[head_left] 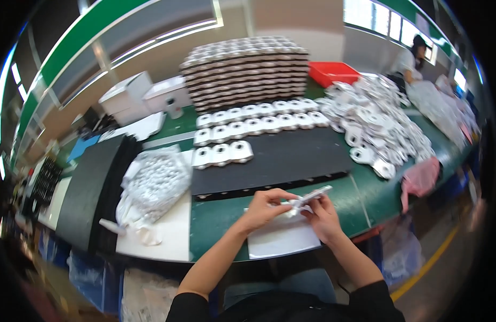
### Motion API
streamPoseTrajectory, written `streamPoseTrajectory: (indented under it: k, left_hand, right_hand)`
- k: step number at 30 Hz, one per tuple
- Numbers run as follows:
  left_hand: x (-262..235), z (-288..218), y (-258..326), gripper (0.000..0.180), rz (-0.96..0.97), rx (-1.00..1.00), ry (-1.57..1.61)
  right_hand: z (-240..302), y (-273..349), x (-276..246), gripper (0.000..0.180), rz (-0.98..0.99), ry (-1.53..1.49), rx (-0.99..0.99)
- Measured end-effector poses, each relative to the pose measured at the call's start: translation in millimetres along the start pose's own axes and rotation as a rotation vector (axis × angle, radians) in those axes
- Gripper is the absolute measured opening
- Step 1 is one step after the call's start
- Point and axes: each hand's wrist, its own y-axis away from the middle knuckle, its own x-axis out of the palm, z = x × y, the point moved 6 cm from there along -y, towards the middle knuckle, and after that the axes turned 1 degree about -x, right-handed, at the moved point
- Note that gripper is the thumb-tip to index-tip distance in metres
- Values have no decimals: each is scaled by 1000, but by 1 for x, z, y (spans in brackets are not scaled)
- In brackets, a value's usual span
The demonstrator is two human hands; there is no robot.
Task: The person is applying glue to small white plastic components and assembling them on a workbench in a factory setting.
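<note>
Low over the bench's front edge, both hands meet at a white plastic part (316, 194), flat and tilted up to the right. My right hand (324, 219) grips it between thumb and fingers. My left hand (263, 209) is closed in a pinch at the part's left end; whether it holds a separate small piece is hidden by the fingers. Beneath them lies a white sheet (283, 241). Just beyond stands a black tray (291, 155) carrying rows of white parts with round dark holes (221, 154), its front right portion bare.
A heap of loose white parts (376, 118) spreads at right, near a red bin (333, 72) and a pink bag (420, 177). Filled trays (245, 70) are stacked behind. At left sit a clear bag of small white pieces (156, 180) and black trays (92, 188). Another person (411, 61) is far right.
</note>
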Motion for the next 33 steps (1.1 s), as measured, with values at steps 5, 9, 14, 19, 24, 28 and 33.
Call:
streamPoseTrajectory:
  k: [5, 9, 14, 19, 24, 28, 33]
  left_hand:
    - [1, 5, 5, 29, 0, 88, 30]
    - [12, 1, 0, 30, -6, 238, 84]
    - [11, -1, 0, 22, -40, 287, 443]
    - [-19, 3, 1, 21, -273, 343, 365]
    - [-21, 8, -10, 28, -291, 72, 557]
    - [-19, 42, -15, 35, -220, -126, 790]
    - [-9, 45, -16, 33, -123, -166, 1087]
  right_hand:
    - [-5, 9, 1, 18, -33, 85, 8]
    - [-4, 9, -24, 38, 0, 219, -27]
    - [31, -1, 19, 20, 127, 571, -68]
    - [44, -50, 48, 26, 291, 727, -151]
    - [44, -143, 10, 41, 289, 620, -241]
    - [39, -172, 17, 39, 204, 745, -301]
    - [12, -227, -30, 35, 312, 990, -319]
